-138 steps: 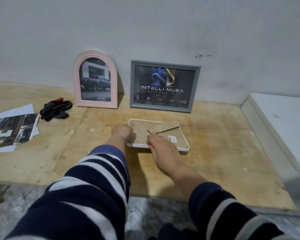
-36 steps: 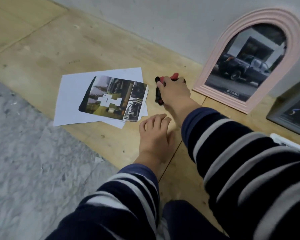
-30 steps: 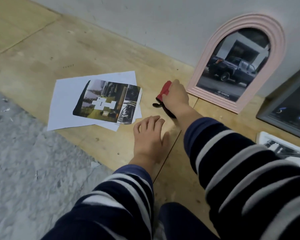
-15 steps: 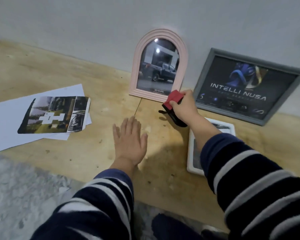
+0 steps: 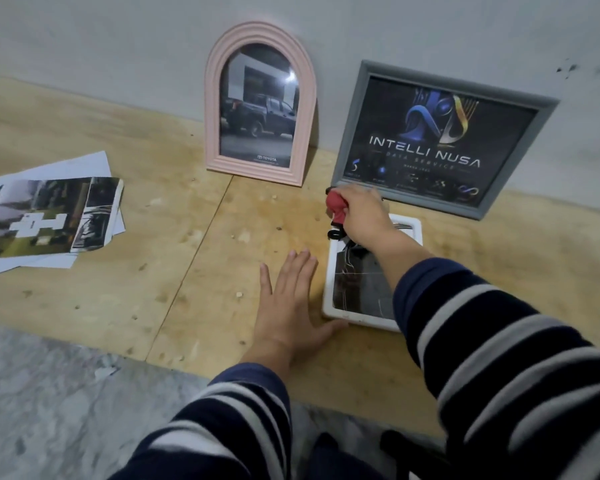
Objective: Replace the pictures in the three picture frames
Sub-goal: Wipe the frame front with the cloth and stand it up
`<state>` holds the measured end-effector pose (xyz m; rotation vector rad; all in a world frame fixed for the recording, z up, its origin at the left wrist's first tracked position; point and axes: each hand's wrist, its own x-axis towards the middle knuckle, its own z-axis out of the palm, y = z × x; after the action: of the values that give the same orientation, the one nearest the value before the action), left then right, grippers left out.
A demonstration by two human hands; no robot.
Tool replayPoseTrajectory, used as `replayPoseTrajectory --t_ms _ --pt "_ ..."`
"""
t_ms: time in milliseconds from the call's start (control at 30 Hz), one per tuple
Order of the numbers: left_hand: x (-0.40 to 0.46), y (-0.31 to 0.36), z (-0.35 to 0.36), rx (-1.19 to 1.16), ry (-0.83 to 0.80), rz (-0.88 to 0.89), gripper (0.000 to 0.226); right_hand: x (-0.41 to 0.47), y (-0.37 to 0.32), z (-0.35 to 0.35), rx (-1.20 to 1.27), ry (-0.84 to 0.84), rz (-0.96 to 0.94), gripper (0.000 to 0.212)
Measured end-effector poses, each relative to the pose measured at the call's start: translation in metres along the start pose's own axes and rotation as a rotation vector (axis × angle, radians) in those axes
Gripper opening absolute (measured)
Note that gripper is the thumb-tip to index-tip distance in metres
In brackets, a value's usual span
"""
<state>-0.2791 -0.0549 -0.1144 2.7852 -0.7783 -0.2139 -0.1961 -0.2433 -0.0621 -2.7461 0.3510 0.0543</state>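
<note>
Lying flat on the wooden board (image 5: 187,237), the white frame (image 5: 333,271) shows its picture side up. The right hand (image 5: 364,216) hovers over its far end, fingers curled around a red and black tool (image 5: 336,211). The left hand (image 5: 288,306) rests flat on the board, fingers straight, thumb touching the frame's near corner. Behind, a pink arched frame (image 5: 260,102) and a grey frame (image 5: 440,140) lean on the wall. Printed sheets (image 5: 49,216) lie far left.

Surface: pale plywood desk (image 5: 194,258), two sheets butted at a visible seam, scattered dents and small crumbs across the top. Near edge of the board sits on grey marbled floor (image 5: 49,403). Behind the board, a plain grey-white wall (image 5: 118,46), with a few dark specks near its upper right
</note>
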Motion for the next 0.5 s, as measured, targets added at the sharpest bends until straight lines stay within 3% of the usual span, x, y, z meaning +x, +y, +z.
replayPoseTrajectory --t_ms 133,500 --pt "0.003 0.003 0.0 0.028 -0.014 -0.022 0.113 0.004 0.008 0.015 -0.125 -0.093 -0.072 0.061" --pt "0.0 0.004 0.004 -0.007 0.054 -0.072 0.114 -0.045 0.013 0.032 0.059 -0.148 -0.226 0.042"
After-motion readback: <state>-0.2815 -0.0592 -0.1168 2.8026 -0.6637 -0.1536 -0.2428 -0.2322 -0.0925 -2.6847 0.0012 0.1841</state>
